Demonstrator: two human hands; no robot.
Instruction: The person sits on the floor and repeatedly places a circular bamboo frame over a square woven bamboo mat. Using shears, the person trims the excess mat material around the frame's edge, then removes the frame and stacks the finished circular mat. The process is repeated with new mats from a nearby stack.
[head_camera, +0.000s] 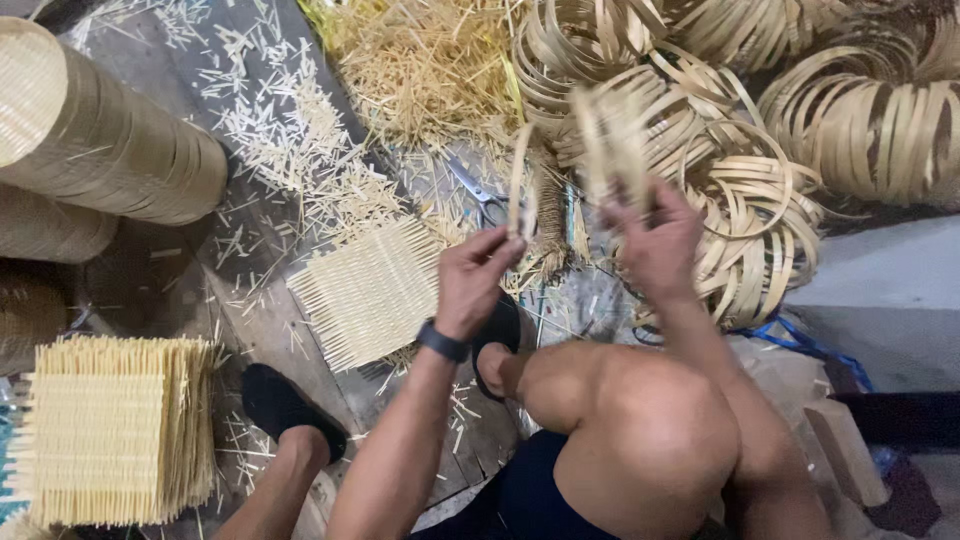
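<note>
Fingers of your left hand (478, 268) pinch a thin bamboo strip (517, 180); your right hand (655, 240) grip closes on blurred pale bamboo strips (612, 140).

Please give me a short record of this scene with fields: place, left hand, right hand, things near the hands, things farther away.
place: wooden floor strewn with cut bamboo slivers; the person squats
left hand: left hand pinches a thin bamboo strip, wristband on the wrist
right hand: right hand grips a blurred bundle of strips
near the hands: square woven mat lying flat; scissors beyond it
farther away: bamboo hoops in a heap; stack of woven mats; stacked round baskets
</note>
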